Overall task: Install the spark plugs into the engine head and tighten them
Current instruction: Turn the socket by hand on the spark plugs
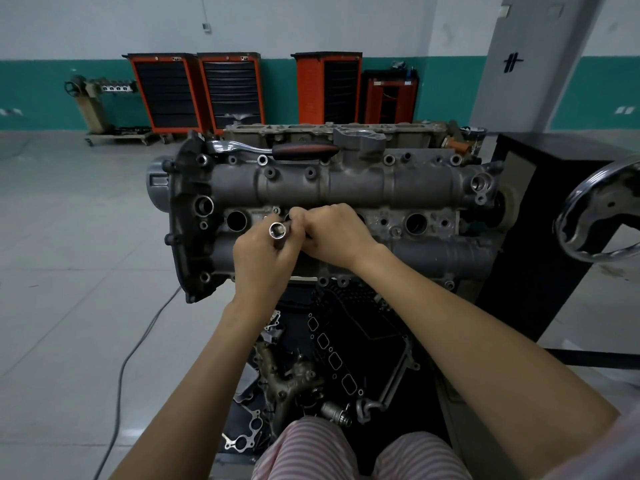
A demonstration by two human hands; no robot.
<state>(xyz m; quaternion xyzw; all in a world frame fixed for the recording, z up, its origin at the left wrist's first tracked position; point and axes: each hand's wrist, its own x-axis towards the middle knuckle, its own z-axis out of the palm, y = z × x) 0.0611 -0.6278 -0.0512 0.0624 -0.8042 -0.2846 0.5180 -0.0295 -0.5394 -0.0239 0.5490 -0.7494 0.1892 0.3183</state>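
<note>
Her left hand (266, 251) grips the plug socket (277, 233) above the engine head (346, 188); the right hand (332, 233) curls beside it. Seemingly loading a plug; next, lower it into the second well.

Grey cast engine head (346, 188) lying lengthwise across the frame's centre, top face up, two open spark-plug wells (236, 220) visible along its middle row. Chrome socket (278, 231), open end toward the viewer, at centre frame. Ratchet (273, 149), black-and-red handle, resting along the head's far edge.
</note>
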